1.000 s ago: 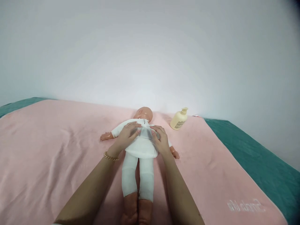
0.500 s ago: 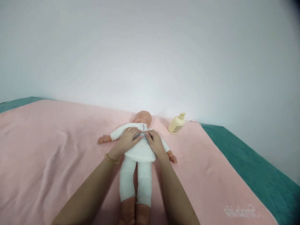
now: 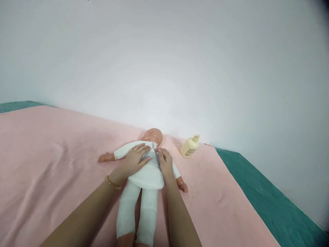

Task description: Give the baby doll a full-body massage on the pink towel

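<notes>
**Two hands on a doll's chest**

A doll [image 3: 144, 164] lies on its back on a pink blanket [image 3: 51, 154]. Its bare head points to the wall. It wears a white top and white leggings.

The left hand [image 3: 135, 160] lies flat on the doll's chest, on the side of the doll's outstretched arm. The fingers are spread out and open. They press on the white top and do not grab anything. A gold bracelet [image 3: 112, 183] sits on that wrist, just beside the doll's hip.

The right hand [image 3: 165, 163] rests on the other side of the doll's chest. Its fingers are mostly straight, and the tips touch the white top near the doll's neck. I cannot tell if they pinch the cloth.

A cream bottle [image 3: 189, 147] with a pump top lies tilted on the blanket, near the doll's head. I cannot see what is inside it.

A green sheet [image 3: 269, 206] shows beyond the blanket's edge, well away from the doll.
</notes>
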Demonstrator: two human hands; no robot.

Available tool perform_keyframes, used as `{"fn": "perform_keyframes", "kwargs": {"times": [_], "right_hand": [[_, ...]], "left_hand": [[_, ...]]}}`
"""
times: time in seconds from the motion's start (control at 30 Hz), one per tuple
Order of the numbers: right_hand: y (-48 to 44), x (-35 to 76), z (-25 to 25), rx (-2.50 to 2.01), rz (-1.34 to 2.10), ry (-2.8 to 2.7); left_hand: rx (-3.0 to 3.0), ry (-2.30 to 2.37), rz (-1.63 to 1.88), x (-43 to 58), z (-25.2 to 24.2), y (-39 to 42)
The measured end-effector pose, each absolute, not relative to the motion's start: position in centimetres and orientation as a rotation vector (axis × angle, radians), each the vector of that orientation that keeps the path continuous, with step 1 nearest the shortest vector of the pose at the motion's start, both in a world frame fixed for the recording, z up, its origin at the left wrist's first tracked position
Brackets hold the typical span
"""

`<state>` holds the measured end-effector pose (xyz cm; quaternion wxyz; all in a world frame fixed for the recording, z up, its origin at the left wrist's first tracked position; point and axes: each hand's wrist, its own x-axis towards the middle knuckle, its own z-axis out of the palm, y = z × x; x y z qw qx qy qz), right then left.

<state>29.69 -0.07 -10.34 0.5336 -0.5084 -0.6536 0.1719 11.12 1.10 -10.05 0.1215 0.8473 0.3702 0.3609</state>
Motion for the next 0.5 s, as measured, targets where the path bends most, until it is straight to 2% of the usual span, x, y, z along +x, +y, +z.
{"fn": "perform_keyframes", "kwargs": {"times": [0.5], "right_hand": [[-0.39, 29.51, -10.27, -1.257, 0.446, -1.643]], "left_hand": [[2.451, 1.062, 1.019, 10.99, -10.04, 1.02]]}}
